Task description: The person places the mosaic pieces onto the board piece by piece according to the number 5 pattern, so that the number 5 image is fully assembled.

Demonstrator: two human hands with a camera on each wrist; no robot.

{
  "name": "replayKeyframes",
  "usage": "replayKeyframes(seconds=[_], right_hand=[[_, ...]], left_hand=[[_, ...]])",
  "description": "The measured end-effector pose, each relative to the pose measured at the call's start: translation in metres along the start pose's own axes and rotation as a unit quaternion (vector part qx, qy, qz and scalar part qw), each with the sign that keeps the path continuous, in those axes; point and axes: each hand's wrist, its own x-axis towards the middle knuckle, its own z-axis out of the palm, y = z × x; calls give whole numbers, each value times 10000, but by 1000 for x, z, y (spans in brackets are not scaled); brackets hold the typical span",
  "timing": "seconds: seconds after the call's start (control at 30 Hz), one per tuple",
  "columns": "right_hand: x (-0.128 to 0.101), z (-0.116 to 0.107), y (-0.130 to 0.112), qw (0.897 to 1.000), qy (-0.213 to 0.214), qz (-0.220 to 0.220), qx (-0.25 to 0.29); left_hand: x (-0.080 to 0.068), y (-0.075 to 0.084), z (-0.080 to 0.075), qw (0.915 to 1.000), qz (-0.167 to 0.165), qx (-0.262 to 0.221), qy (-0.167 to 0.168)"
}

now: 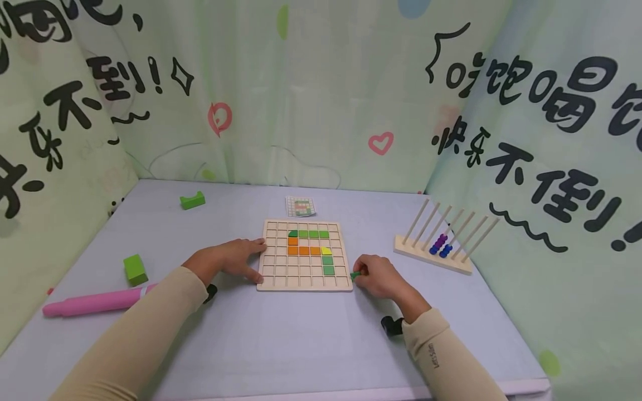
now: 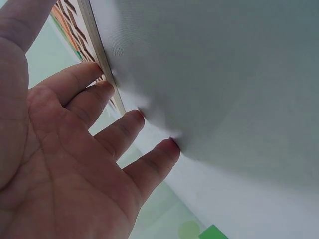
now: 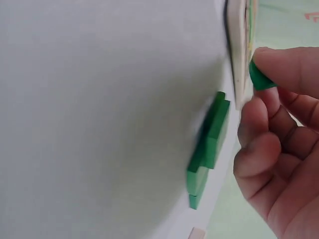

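Note:
A wooden grid board [image 1: 276,281] lies flat on the table. It bears a winding path of tiles: a light green row [image 1: 314,234], orange tiles [image 1: 304,251], a yellow tile [image 1: 326,251] and green tiles [image 1: 327,265]. My left hand [image 1: 233,259] touches the board's left edge, fingers spread; in the left wrist view, some fingertips [image 2: 167,147] meet the tabletop. Just off the board's right edge, my right hand [image 1: 378,275] pinches a small dark green tile [image 3: 260,77] between thumb and finger. More green pieces [image 3: 218,134] lie on the table near that hand.
A patterned card [image 1: 301,206] lies behind the board. To the right stands a wooden peg rack [image 1: 436,259] with blue and purple beads. On the left are a pink marker-shaped stick [image 1: 95,303], a green block [image 1: 135,270] and a green arch block [image 1: 193,200].

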Motion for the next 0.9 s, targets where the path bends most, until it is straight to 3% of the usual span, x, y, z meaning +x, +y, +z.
replayKeyframes(seconds=[0.2,0.33,0.57,0.9], right_hand=[[2,-2,-6,9986,122,-480,179],[5,3,-12,9971,-48,-686,335],[12,13,-26,9949,-307,-802,527],[19,21,-41,9957,-439,-763,301]], left_hand=[[1,0,0,10000,-54,52,-20],[1,-1,0,10000,-14,70,7],[2,-1,1,10000,-6,79,1],[-1,0,2,10000,25,45,39]])
